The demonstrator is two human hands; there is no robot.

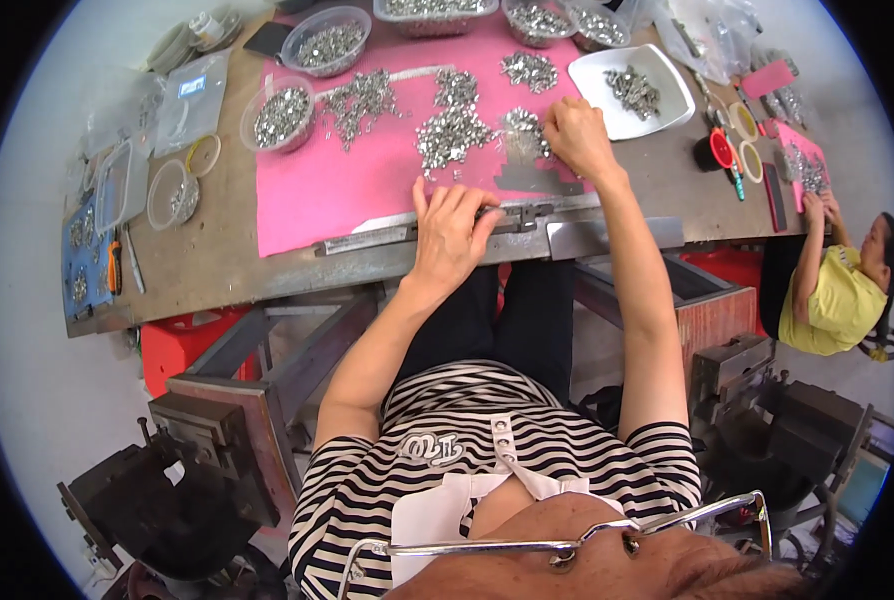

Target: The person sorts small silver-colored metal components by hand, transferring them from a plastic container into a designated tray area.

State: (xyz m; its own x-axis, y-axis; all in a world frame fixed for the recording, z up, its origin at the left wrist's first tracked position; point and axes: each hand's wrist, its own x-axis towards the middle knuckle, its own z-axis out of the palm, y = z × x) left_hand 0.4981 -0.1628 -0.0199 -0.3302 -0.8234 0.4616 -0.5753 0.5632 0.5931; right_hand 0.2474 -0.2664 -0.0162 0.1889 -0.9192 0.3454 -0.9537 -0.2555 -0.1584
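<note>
My left hand (pixel 447 232) lies over a long metal rail fixture (pixel 367 238) along the bench's near edge. Its fingers stretch forward, and its thumb is beside a dark part of the fixture. Several tiny metal pieces lie just beyond the fingertips. Farther right, my right hand (pixel 580 138) has its fingers curled together at a small pile of shiny metal parts (pixel 520 122). Whatever is between those fingertips is hidden. Larger heaps of metal parts (pixel 451 138) spread over the pink mat (pixel 317 200). A flat grey plate (pixel 537 180) lies between my hands.
Clear tubs of metal parts (pixel 314 98) line the back and left. A white dish (pixel 679 105) stands right of my right hand. Orange-handled pliers (pixel 115 265) lie far left; tape rolls (pixel 745 120) and a red cup (pixel 713 150) sit right. A co-worker in yellow (pixel 832 300) works at far right.
</note>
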